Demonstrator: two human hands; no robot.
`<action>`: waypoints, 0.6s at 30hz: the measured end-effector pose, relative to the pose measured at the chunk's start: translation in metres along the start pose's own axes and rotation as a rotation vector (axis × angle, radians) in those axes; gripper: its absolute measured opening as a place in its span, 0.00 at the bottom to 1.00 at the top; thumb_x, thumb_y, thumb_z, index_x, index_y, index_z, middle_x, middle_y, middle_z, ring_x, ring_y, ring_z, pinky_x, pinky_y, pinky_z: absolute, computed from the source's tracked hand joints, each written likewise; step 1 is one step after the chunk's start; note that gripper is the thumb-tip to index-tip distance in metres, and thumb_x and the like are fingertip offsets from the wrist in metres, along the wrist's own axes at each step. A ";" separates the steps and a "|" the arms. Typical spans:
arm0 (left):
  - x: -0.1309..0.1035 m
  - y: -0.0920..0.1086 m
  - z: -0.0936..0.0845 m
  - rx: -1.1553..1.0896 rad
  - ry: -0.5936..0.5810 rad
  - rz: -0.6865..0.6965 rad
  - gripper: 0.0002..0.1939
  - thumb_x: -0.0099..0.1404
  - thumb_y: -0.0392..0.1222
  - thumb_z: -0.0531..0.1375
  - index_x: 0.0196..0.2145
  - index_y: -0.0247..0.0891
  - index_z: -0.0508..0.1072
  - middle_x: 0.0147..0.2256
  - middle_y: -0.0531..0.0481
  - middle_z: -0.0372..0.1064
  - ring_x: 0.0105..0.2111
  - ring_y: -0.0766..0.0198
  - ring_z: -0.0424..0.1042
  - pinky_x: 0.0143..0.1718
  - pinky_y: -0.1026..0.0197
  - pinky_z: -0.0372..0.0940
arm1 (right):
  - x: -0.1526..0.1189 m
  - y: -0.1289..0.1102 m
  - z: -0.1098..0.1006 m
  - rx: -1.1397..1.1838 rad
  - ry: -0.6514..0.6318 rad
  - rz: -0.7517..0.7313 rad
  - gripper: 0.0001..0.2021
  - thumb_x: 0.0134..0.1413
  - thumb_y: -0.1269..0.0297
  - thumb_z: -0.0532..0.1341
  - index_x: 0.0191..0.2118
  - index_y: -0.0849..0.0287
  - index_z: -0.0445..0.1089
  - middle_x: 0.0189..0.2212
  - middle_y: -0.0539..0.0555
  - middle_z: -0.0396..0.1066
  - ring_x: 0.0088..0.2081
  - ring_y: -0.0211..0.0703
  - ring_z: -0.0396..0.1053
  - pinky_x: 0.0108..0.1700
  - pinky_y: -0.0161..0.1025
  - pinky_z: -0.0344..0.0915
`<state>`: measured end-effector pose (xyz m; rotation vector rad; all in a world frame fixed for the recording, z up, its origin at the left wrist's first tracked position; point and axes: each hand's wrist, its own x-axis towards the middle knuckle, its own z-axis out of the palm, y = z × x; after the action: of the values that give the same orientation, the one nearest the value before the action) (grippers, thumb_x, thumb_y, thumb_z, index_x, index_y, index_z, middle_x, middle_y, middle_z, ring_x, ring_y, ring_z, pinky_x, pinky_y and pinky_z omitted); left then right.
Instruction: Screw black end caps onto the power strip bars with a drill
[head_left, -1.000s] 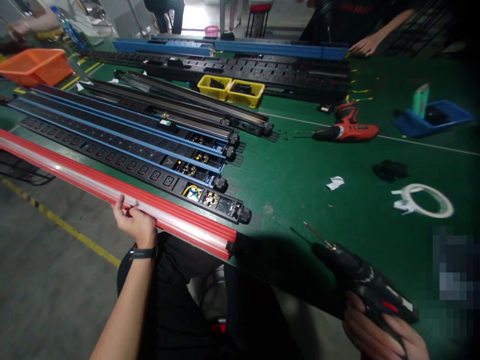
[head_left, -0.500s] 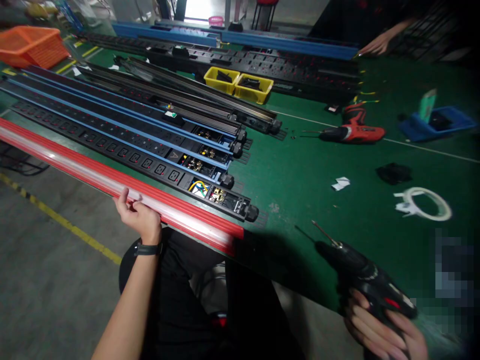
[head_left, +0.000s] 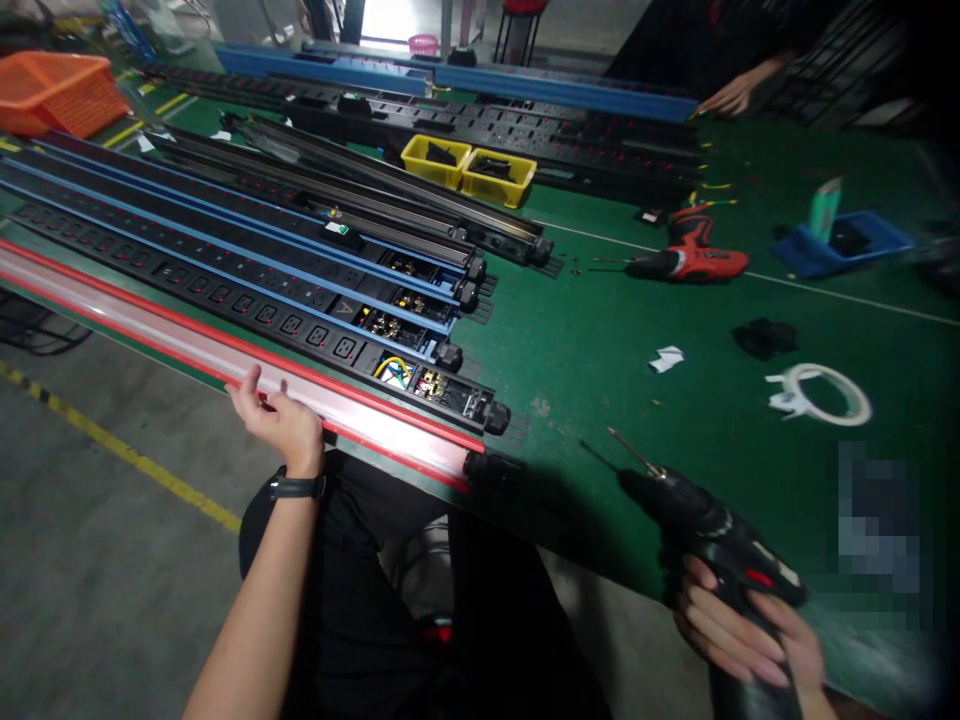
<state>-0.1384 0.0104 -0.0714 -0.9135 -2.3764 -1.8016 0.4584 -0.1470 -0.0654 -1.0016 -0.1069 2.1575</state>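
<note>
Along the front edge of the table lies a long red-edged power strip [head_left: 397,437], its glossy pale face up and a dark cable gland at its right end. My left hand [head_left: 289,425] is closed around its near edge, palm up with the fingers curled. At the lower right, my right hand [head_left: 739,625] grips a black cordless drill [head_left: 701,515] by the handle. The bit points up and left, above the table and apart from the strips. Just behind the red one sits a black power strip [head_left: 292,325] with an open wiring compartment [head_left: 394,372] at its right end.
Blue-edged strips [head_left: 225,235] lie farther back. A red drill [head_left: 701,262], a tape roll [head_left: 829,395], a blue tray [head_left: 862,240], yellow bins [head_left: 499,180] and an orange basket [head_left: 60,95] stand about the green table [head_left: 577,340]. Another person's hand [head_left: 739,92] touches a far blue strip.
The red strip has rolled under my left hand, from its ribbed red side to its glossy pale face. My right hand and the drill appear slightly farther left, as the whole view shifts.
</note>
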 end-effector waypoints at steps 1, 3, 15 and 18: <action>0.000 0.000 0.000 0.006 0.010 0.008 0.27 0.68 0.28 0.49 0.64 0.32 0.64 0.65 0.36 0.58 0.70 0.53 0.56 0.62 0.52 0.70 | 0.000 0.000 0.001 0.009 -0.010 -0.001 0.15 0.52 0.54 0.73 0.40 0.51 0.71 0.13 0.36 0.38 0.13 0.28 0.34 0.18 0.32 0.55; 0.000 0.000 0.000 0.024 0.022 0.027 0.28 0.67 0.27 0.50 0.63 0.34 0.65 0.64 0.37 0.60 0.69 0.54 0.58 0.61 0.52 0.71 | 0.000 0.000 0.002 0.013 -0.026 -0.003 0.14 0.53 0.54 0.73 0.40 0.51 0.71 0.14 0.36 0.38 0.13 0.28 0.34 0.18 0.33 0.56; 0.005 -0.002 0.005 0.070 0.006 0.066 0.31 0.63 0.23 0.50 0.63 0.31 0.65 0.66 0.35 0.57 0.73 0.53 0.48 0.65 0.48 0.65 | 0.002 -0.002 0.000 -0.030 -0.080 0.012 0.15 0.53 0.54 0.73 0.42 0.51 0.71 0.14 0.36 0.41 0.14 0.29 0.37 0.19 0.33 0.56; 0.007 -0.001 0.007 0.068 0.037 0.079 0.30 0.62 0.22 0.51 0.61 0.30 0.68 0.68 0.33 0.55 0.75 0.51 0.44 0.70 0.44 0.57 | 0.002 -0.001 0.002 -0.026 -0.083 0.000 0.14 0.54 0.55 0.72 0.42 0.51 0.71 0.14 0.36 0.40 0.14 0.29 0.36 0.19 0.33 0.55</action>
<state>-0.1426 0.0199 -0.0719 -0.9440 -2.3295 -1.6842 0.4569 -0.1447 -0.0650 -0.9262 -0.1749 2.2036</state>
